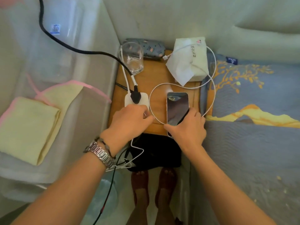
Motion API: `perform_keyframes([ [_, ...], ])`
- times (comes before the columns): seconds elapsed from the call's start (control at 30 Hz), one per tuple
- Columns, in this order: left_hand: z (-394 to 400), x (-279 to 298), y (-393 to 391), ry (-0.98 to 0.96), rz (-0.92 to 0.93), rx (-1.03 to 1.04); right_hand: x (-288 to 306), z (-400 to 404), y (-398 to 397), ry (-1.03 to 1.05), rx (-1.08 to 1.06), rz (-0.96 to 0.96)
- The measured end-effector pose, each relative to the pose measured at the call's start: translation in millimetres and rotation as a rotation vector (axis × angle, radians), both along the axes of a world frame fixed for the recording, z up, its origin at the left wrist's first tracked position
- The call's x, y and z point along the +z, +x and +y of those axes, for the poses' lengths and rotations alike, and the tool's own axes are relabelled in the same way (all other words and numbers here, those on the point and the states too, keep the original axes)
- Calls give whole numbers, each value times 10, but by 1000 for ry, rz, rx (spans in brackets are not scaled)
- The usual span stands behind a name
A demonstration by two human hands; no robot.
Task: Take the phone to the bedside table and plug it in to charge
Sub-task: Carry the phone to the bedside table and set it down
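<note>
The phone (177,108) lies screen up on the wooden bedside table (152,78), its near end sticking over the front edge. My right hand (186,129) grips that near end. A white charging cable (151,101) loops around the phone from the bed side and runs under my right hand. My left hand (129,120) is closed on the cable's near end beside a white power strip (136,99), which has a black plug in it. Whether the cable sits in the phone's port is hidden by my hands.
A clear glass mug (133,57), a patterned pouch (144,47) and a tissue pack (188,60) stand at the table's back. A thick black cord (65,44) crosses from the left. The bed (253,127) is right, a plastic box with yellow towels (30,127) left.
</note>
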State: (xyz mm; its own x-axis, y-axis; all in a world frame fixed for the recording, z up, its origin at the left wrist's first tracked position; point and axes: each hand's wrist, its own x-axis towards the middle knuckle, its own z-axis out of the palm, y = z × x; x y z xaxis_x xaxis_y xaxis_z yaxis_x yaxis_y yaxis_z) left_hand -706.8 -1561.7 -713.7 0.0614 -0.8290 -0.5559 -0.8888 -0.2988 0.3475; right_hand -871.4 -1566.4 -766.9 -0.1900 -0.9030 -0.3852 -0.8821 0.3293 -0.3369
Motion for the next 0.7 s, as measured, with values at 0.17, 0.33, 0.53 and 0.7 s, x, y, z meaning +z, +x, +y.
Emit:
perform_keyframes([
  [0.17, -77, -137, 13, 6, 36, 40, -158, -113, 67, -15, -34, 15],
  [0.33, -123, -187, 43, 19, 72, 59, -216, -176, 120, -7, -34, 52],
  [0.53, -203, -194, 76, 32, 92, 63, -236, -231, 129, -23, -14, 92],
  [0.7, -223, -205, 78, 36, 97, 56, -261, -256, 158, -42, -19, 129],
])
